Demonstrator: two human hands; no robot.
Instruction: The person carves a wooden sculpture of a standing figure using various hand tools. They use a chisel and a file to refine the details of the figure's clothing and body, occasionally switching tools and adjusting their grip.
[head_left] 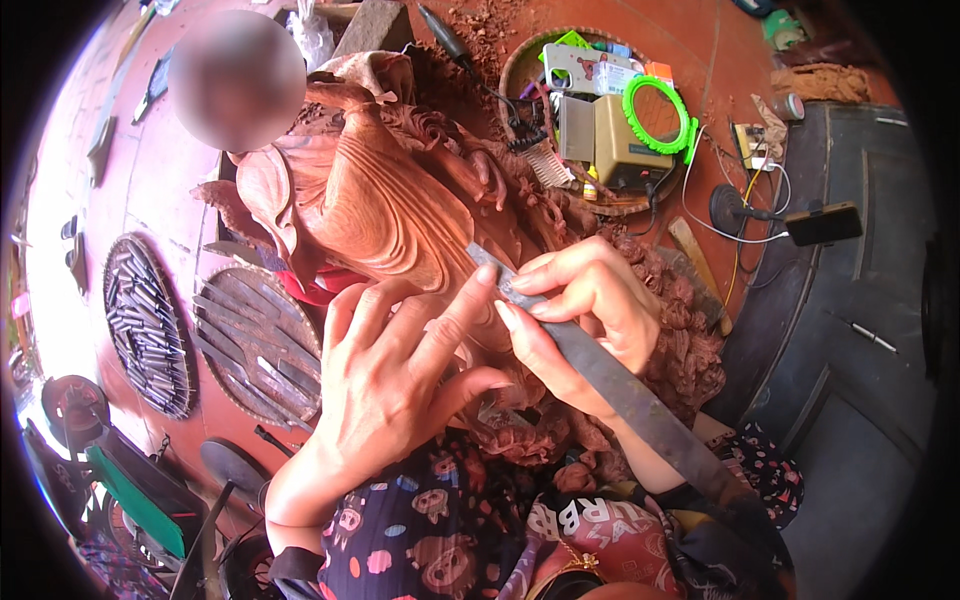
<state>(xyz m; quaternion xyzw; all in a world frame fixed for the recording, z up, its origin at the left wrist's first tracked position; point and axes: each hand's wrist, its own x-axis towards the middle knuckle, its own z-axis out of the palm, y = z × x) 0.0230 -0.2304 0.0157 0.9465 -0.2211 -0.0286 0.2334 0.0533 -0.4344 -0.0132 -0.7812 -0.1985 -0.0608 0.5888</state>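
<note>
Patterned lap point(440, 530) on red floor point(700, 50) strewn with chisels point(255, 340).

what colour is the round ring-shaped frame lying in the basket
Bright green round ring-shaped frame, clearest in the head view, in the round woven basket.

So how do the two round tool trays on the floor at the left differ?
The outer round tray is packed with many thin chisels lying tight together; the inner round tray holds fewer, broader blades, loosely spread. The inner one sits beside the left hand; the outer lies farther off. Both are shallow, round and hold metal carving tools.
</note>
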